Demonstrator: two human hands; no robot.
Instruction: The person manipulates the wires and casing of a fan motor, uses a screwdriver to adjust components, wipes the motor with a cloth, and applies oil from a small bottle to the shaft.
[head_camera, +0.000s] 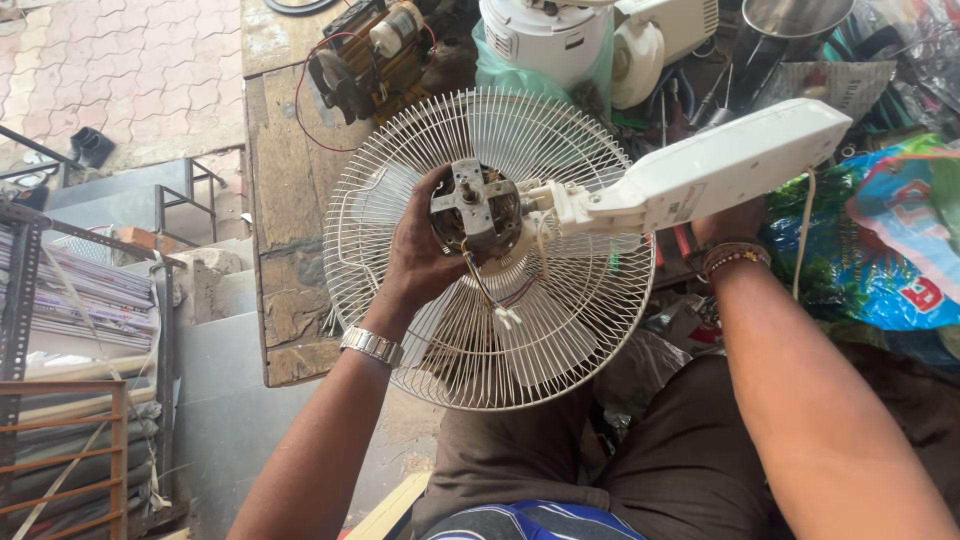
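The fan (490, 250) rests face down on the person's lap at the near edge of the wooden counter (285, 190), its wire cage (400, 180) largest in view. I see the white stand arm (720, 165) running up to the far right, its long axis slanted. The bare motor (478, 208) is exposed (its rear cover is off), loose wires (500, 295) hanging. Left hand (420, 255) cups the motor, fingers wrapped round it. Right hand (730, 225) sits behind the arm; I cannot tell its grip.

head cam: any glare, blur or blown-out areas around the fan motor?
Head view: even daylight, motor and wire grille sharp; left hand shaded but readable; white fan stem bright, near clipping; right hand mostly hidden behind it; no motion blur.
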